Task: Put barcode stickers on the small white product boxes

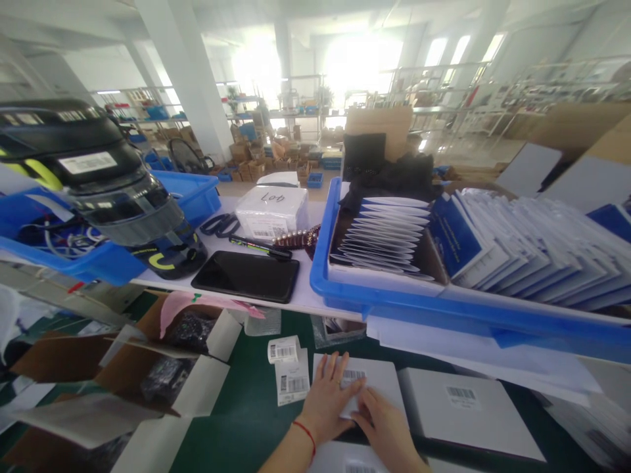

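My left hand (328, 394) lies with its fingers stretched flat over a white box (382, 374), beside a barcode label (353, 375) on its top. A red string is around that wrist. Close by, my right hand (382, 420) rests on the same box with bent fingers, its thumb apart from the forefinger and nothing visible between them. The two hands meet near the label and cover part of the box. Left of the box lies a strip of barcode stickers (292, 378), its end curled. Another labelled white box (468, 407) is on the right.
On the shelf above stand a black phone (246, 276), a marker (259, 247), scissors (220, 225), a large bottle (142, 210) and a blue tray (340, 299) of booklets. Open cartons (217, 387) holding wrapped items occupy the left. One more white box (328, 460) is nearest me.
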`<state>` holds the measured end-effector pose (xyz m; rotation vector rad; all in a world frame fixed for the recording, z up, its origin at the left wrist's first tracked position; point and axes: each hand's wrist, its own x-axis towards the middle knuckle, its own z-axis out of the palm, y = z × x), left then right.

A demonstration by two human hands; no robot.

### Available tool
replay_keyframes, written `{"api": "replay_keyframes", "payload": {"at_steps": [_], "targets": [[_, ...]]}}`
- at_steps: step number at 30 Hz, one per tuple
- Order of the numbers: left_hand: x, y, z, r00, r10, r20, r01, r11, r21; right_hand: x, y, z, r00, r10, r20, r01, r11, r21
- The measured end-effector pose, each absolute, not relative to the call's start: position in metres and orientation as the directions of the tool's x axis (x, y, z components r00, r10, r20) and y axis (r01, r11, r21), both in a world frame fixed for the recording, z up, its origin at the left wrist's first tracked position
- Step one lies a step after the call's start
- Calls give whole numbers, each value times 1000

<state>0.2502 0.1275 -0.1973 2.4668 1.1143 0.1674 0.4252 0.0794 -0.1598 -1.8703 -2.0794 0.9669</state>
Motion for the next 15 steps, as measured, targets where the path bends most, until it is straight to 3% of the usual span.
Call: {"api": "replay_keyframes", "payload": {"at_steps": [7, 15], "targets": [[250, 129, -201, 680, 729, -80, 682, -588, 435, 434, 78, -151, 26, 910, -414, 877, -219, -428], [250, 128, -206, 670, 741, -43, 680, -591, 434, 424, 79, -150, 93, 895, -436, 888, -272, -370]]}}
